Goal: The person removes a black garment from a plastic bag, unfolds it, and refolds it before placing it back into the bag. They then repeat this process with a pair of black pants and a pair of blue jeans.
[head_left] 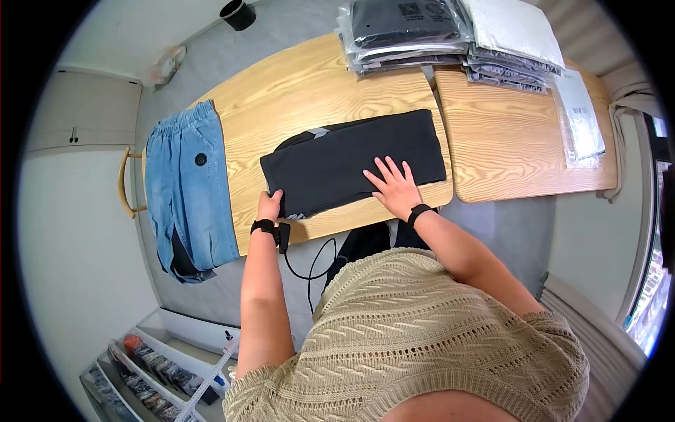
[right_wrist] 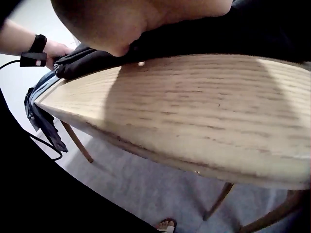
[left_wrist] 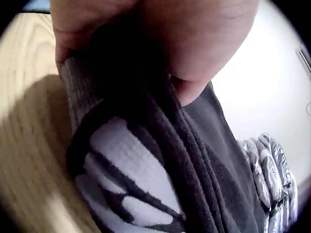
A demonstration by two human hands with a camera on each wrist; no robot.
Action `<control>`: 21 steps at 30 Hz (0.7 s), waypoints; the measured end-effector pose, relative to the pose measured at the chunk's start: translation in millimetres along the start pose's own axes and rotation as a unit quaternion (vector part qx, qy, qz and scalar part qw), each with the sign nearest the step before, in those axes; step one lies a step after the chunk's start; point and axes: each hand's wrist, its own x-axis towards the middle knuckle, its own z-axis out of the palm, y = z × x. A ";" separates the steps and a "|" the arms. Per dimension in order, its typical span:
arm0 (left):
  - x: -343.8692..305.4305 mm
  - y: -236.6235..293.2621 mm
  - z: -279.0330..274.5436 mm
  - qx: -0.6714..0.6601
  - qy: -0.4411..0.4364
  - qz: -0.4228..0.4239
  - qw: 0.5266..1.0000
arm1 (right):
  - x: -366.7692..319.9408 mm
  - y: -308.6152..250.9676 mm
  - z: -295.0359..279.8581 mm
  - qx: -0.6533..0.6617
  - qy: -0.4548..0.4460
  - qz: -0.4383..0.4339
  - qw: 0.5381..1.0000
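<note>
A folded black garment [head_left: 330,165] lies lengthwise on the wooden table, with a small grey patch showing at its far edge. My left hand [head_left: 269,205] grips its near left corner, thumb on top and the fingers hidden beneath. In the left wrist view, the gripped layers [left_wrist: 194,160] bunch together, and a pale grey print [left_wrist: 131,160] and a ribbed grey edge [left_wrist: 80,92] show below the hand. Toward the garment's right end, my right hand [head_left: 398,193] rests on the cloth with fingers spread. The right wrist view shows only part of that hand [right_wrist: 107,24] against the dark fabric.
Blue jeans [head_left: 186,183] lie over the left end of the table [head_left: 281,84], their legs hanging off the near edge. Plastic-wrapped garments [head_left: 408,28] are stacked at the back, beside a second table [head_left: 506,141]. A cable [head_left: 309,276] hangs from the left wrist camera.
</note>
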 end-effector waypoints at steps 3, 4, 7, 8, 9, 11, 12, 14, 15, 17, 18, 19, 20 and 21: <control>-7.9 1.1 -2.9 -0.099 -0.019 -0.026 0.995 | -0.2 0.4 -1.3 0.000 0.000 0.000 1.000; -15.3 7.4 -6.5 -0.184 -0.041 -0.046 0.981 | -0.8 1.5 -1.4 0.003 0.002 -0.003 1.000; -38.7 35.9 -27.3 -0.271 -0.132 -0.043 0.952 | -1.2 3.1 -1.5 0.015 0.003 -0.003 1.000; -47.4 49.1 -33.6 -0.290 -0.136 -0.045 0.946 | -1.3 3.9 -1.5 0.015 0.004 -0.001 1.000; -53.3 58.6 -37.9 -0.287 -0.137 -0.045 0.947 | -1.7 4.3 -1.6 0.017 0.003 -0.004 1.000; -64.0 76.9 -44.2 -0.325 -0.160 0.020 0.932 | -2.1 4.9 -0.3 0.020 0.003 -0.004 1.000; -80.2 98.9 -42.9 -0.355 -0.147 0.049 0.922 | -2.2 5.7 0.8 0.035 0.004 -0.011 0.999; -94.1 128.7 -38.7 -0.354 -0.153 0.079 0.919 | -3.3 7.7 -2.1 0.050 0.006 -0.011 0.999; -102.3 145.1 -35.0 -0.356 -0.157 0.107 0.915 | -3.7 7.8 -9.5 0.078 0.007 -0.015 0.997; -127.5 186.8 -22.3 -0.313 -0.144 0.156 0.926 | -4.0 19.8 -11.9 0.104 0.010 -0.012 0.995; -135.2 203.4 -12.7 -0.290 -0.142 0.175 0.930 | 0.0 35.3 -6.0 0.281 0.011 0.003 0.960; -141.5 218.1 -1.6 -0.268 -0.139 0.194 0.934 | 3.4 48.2 -6.9 0.450 0.013 0.016 0.893; -146.1 231.1 11.6 -0.229 -0.135 0.219 0.939 | 3.8 59.2 -6.9 0.607 0.067 0.066 0.789; -150.7 243.0 28.9 -0.226 -0.137 0.232 0.936 | 4.7 70.7 -20.2 0.690 0.037 0.165 0.704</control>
